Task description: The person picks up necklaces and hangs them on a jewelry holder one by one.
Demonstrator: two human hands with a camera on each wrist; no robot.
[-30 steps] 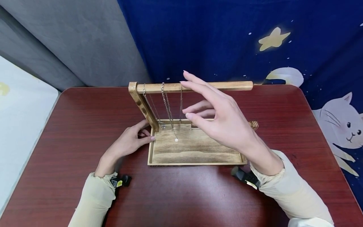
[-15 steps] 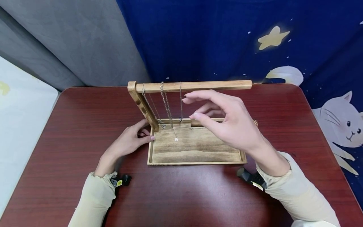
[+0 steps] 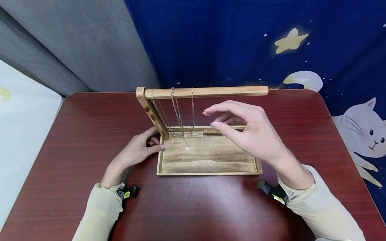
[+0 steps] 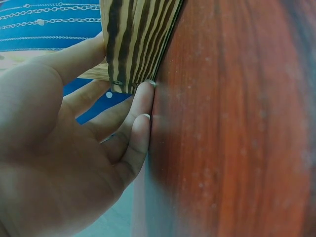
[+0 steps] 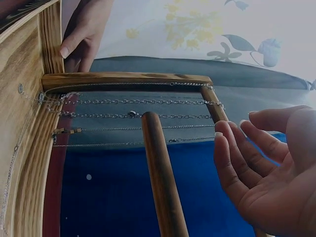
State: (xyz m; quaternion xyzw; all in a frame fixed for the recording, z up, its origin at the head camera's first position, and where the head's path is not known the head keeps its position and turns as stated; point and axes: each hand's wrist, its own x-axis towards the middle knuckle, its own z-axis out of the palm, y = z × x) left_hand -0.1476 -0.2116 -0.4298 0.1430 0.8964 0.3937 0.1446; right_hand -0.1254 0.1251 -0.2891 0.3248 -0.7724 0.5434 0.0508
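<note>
A wooden jewelry stand has a tray base (image 3: 211, 165), a slanting post (image 3: 153, 115) at its left and a crossbar (image 3: 232, 90) on top. Silver necklaces (image 3: 179, 115) hang over the left half of the bar, and a round pendant (image 3: 187, 148) reaches down over the tray. My left hand (image 3: 134, 150) holds the tray's left end, thumb on the rim; the left wrist view has its fingers against the striped end (image 4: 136, 42). Loosely curved, my right hand (image 3: 253, 130) hovers over the tray's right part, apart from the thin necklace (image 3: 193, 108), with nothing between its fingers.
The stand is on a dark red wooden table (image 3: 193, 207). A grey curtain (image 3: 99, 40) and a blue curtain (image 3: 211, 43) with star and cat pictures hang behind. A short wooden rod (image 5: 163, 177) crosses the right wrist view.
My right hand has come down from the crossbar and drawn away to the right, off the thin necklace, which hangs from the bar. My left hand has stayed in place.
</note>
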